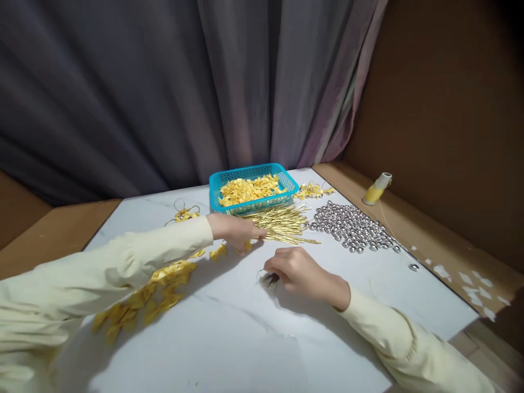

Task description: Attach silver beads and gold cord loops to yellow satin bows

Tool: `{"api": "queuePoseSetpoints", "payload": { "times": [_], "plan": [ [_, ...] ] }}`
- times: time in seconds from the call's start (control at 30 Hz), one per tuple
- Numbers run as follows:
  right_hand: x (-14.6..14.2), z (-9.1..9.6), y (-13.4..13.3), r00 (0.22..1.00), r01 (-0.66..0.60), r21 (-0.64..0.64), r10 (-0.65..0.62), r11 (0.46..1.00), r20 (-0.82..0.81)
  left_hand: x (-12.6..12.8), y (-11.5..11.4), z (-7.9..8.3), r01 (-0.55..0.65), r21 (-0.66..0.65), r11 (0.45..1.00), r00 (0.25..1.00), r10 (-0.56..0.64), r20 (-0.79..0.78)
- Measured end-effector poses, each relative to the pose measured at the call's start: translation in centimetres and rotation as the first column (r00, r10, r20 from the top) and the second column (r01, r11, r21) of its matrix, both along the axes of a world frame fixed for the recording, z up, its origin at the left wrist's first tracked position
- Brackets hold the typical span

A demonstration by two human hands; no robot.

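My left hand (237, 229) reaches to the edge of a pile of thin gold twist ties (282, 222), its fingers stretched out and touching their near ends. Just below those fingers shows a small yellow ribbon bow (248, 245); whether it is held or lies on the table I cannot tell. Over the white tabletop, my right hand (301, 273) is closed, pinching a small dark silvery piece (270, 279) with a thin wire loop. Its exact kind is partly hidden by the fingers. Loose yellow bows (167, 284) lie beneath and beside my left forearm.
A blue plastic basket (213, 192) at the back holds many yellow bows. Shiny silver oval pieces (352, 225) are heaped at the right. Finished-looking bow bundles (313, 190) lie beside the basket. A thread spool (376, 188) and white scraps (470, 284) are on the brown ledge.
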State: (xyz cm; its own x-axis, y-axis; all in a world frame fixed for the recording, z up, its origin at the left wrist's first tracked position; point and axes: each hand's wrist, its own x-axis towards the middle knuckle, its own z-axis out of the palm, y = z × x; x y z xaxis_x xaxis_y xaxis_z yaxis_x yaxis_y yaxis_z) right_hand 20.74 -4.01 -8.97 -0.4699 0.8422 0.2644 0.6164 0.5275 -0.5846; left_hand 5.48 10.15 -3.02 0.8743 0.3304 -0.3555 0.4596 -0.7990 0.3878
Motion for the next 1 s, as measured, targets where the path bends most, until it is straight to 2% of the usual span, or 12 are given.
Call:
{"api": "queuePoseSetpoints", "payload": {
  "times": [0.07,0.13,0.23,0.33,0.47,0.57,0.67,0.8,0.9,1.0],
  "plan": [
    [-0.2,0.1,-0.1,0.995,-0.003,-0.116,-0.008,0.993,-0.100,0.1,0.2,-0.2,-0.031,-0.078,0.996,0.999,0.028,-0.038],
    [-0.3,0.0,-0.1,0.976,-0.044,-0.262,-0.015,0.964,-0.217,0.2,0.3,-0.3,-0.061,-0.170,0.984,0.996,0.050,-0.070],
    [-0.2,-0.1,0.1,0.922,-0.135,-0.462,-0.060,0.877,-0.384,0.0,0.1,-0.3,-0.116,-0.306,0.945,0.992,0.096,-0.081],
    [0.3,-0.1,0.5,0.849,-0.170,-0.579,-0.180,0.797,-0.496,-0.6,-0.8,-0.2,-0.210,-0.392,0.895,0.973,0.230,0.002],
    [0.9,0.5,0.9,0.741,-0.169,-0.650,-0.340,0.740,-0.580,-1.2,-3.5,0.0,-0.361,-0.423,0.831,0.854,0.477,0.209],
    [0.8,0.9,0.8,0.702,-0.179,-0.674,-0.388,0.716,-0.598,-1.2,-5.9,-0.3,-0.439,-0.421,0.794,0.730,0.588,0.348],
    [0.5,1.0,0.7,0.711,-0.142,-0.658,-0.387,0.739,-0.588,-0.9,-7.9,-0.9,-0.465,-0.419,0.780,0.645,0.623,0.443],
    [0.6,1.0,0.8,0.791,-0.026,-0.546,-0.317,0.837,-0.523,-1.1,-9.1,-1.1,-0.477,-0.395,0.785,0.596,0.620,0.510],
    [1.2,1.6,0.9,0.887,0.060,-0.363,-0.216,0.930,-0.409,-1.8,-9.4,-0.7,-0.486,-0.372,0.790,0.590,0.611,0.528],
    [2.0,2.7,0.6,0.970,0.101,-0.059,-0.111,0.993,-0.215,-3.0,-9.9,0.1,-0.494,-0.369,0.787,0.599,0.616,0.512]
  ]
}}
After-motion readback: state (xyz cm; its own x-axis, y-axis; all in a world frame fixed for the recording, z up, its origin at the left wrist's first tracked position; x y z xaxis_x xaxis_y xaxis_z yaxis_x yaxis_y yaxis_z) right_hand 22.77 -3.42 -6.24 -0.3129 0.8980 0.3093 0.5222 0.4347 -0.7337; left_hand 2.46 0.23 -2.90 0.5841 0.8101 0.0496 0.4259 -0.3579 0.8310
